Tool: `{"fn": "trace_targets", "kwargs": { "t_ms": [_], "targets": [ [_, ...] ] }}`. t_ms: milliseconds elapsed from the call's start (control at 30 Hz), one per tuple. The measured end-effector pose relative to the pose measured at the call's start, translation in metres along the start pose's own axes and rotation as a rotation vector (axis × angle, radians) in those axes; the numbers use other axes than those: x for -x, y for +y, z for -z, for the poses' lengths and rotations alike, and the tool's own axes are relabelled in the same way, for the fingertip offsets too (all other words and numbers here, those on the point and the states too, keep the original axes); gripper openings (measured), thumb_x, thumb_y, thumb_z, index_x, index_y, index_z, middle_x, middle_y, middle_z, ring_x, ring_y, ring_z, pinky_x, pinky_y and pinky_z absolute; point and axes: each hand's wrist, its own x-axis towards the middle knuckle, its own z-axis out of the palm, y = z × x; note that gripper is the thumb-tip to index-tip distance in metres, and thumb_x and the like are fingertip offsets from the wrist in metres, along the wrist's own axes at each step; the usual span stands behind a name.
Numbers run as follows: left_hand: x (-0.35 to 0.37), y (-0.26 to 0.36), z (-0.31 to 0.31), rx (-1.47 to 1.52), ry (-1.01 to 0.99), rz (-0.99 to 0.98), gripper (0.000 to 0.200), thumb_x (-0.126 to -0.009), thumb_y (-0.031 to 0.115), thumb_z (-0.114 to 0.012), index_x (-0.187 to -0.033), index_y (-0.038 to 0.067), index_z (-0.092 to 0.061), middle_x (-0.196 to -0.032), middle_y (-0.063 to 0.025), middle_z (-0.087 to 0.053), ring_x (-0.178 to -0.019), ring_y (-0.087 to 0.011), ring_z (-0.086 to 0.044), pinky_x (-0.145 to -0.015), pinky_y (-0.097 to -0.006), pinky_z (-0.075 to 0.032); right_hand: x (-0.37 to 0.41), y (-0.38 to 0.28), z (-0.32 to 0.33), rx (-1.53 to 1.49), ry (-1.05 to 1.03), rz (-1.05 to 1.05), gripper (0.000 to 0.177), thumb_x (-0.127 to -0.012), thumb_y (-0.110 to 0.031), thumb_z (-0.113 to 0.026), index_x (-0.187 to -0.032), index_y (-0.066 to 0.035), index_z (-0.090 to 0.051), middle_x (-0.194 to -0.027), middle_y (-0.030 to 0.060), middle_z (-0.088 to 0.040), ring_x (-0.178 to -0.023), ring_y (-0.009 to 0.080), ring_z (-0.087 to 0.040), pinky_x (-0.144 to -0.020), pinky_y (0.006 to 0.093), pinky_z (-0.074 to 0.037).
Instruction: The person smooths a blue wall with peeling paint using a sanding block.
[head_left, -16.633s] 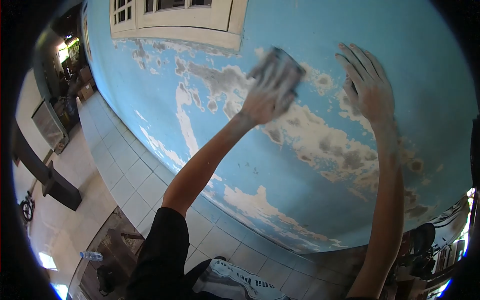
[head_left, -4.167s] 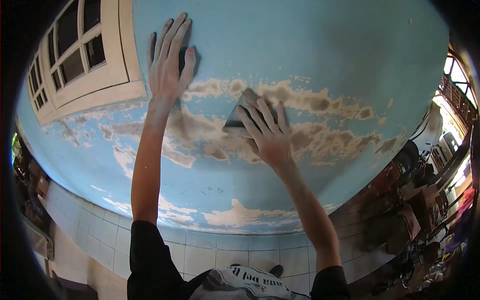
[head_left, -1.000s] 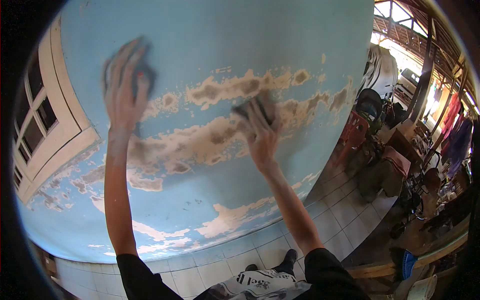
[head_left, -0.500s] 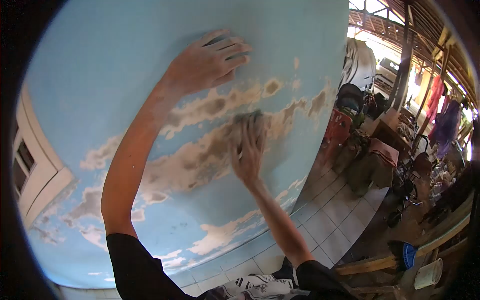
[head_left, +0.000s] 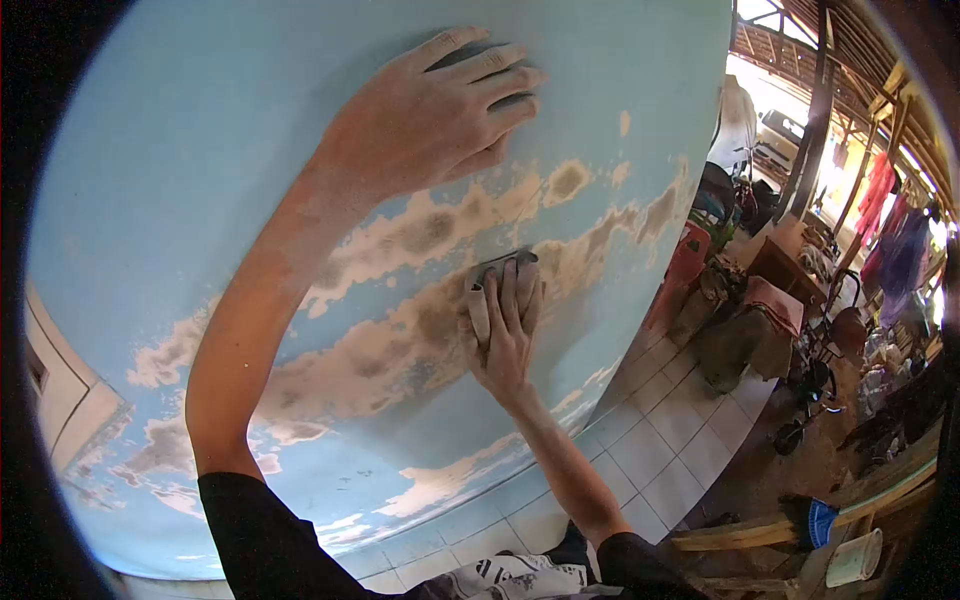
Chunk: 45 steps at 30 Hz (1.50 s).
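A light blue wall (head_left: 250, 130) with worn, beige and grey-brown patches (head_left: 400, 340) stands in front of me. My left hand (head_left: 430, 115) lies on its upper part, fingers spread, holding nothing. Lower and to the right, my right hand (head_left: 505, 335) presses a grey sanding pad or folded sheet (head_left: 478, 308) flat against a brownish patch. The fingers lie over the pad, and its dark upper edge shows above the fingertips. What exactly the pad is made of cannot be told.
A white-framed window (head_left: 75, 390) is at the left. Pale floor tiles (head_left: 650, 430) run along the wall's foot. At the right are a red chair (head_left: 688, 258), piled goods, hanging cloths (head_left: 900, 250), a blue brush (head_left: 821, 522), a wooden beam (head_left: 740, 535) and a white bucket (head_left: 855, 558).
My left hand looks larger and slightly higher in view. My right hand and the pad have shifted slightly down, and the pad shows more clearly. The view has shifted a little.
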Motion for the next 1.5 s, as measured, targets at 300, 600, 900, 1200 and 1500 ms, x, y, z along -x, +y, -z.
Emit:
{"fn": "trace_targets", "kwargs": {
  "t_ms": [300,600,900,1200,1500],
  "targets": [
    [0.0,0.001,0.0,-0.02,0.02,0.009,0.024,-0.089,0.026,-0.061,-0.11,0.015,-0.063,-0.129,0.0047,-0.057,-0.123,-0.0134,-0.049,-0.11,-0.0352,-0.038,-0.006,-0.026,-0.002,-0.105,-0.006,-0.055,0.047,-0.096,-0.025,-0.048,-0.133,0.003,-0.05,-0.143,0.0242,-0.042,-0.14,0.0459,-0.023,-0.113,0.0584,-0.013],
    [-0.001,0.002,0.001,-0.025,0.01,0.025,0.024,-0.089,0.027,-0.06,-0.11,0.016,-0.063,-0.128,0.0052,-0.057,-0.122,-0.0135,-0.049,-0.108,-0.0346,-0.039,-0.018,-0.017,0.002,-0.11,0.036,-0.132,0.05,-0.099,-0.032,-0.038,-0.13,0.005,-0.051,-0.141,0.0237,-0.045,-0.136,0.0454,-0.03,-0.112,0.0525,-0.017],
    [-0.002,0.002,0.0,0.024,0.026,0.031,0.024,-0.088,0.027,-0.06,-0.109,0.015,-0.063,-0.128,0.0043,-0.057,-0.123,-0.0143,-0.049,-0.109,-0.0355,-0.038,-0.034,0.042,0.007,-0.16,-0.107,-0.44,0.054,-0.096,-0.032,-0.045,-0.138,0.002,-0.045,-0.148,0.0244,-0.034,-0.142,0.0441,-0.019,-0.115,0.0526,-0.009],
    [-0.002,0.003,-0.003,0.021,0.051,0.022,0.022,-0.088,0.024,-0.059,-0.107,0.013,-0.063,-0.127,0.0017,-0.057,-0.123,-0.0154,-0.05,-0.108,-0.036,-0.039,-0.053,0.097,0.006,-0.145,0.021,-0.437,0.058,-0.096,-0.037,-0.043,-0.139,0.003,-0.042,-0.15,0.0272,-0.028,-0.143,0.0441,-0.013,-0.113,0.0625,-0.004],
    [-0.002,0.002,-0.005,0.048,0.054,0.034,0.02,-0.087,0.02,-0.061,-0.105,0.013,-0.063,-0.127,0.0011,-0.056,-0.123,-0.0166,-0.05,-0.108,-0.0375,-0.039,-0.032,0.06,0.011,0.021,-0.016,-0.021,0.062,-0.095,-0.031,-0.045,-0.143,0.006,-0.032,-0.154,0.0282,-0.016,-0.143,0.0469,-0.007,-0.114,0.0578,0.0]
  ]
}}
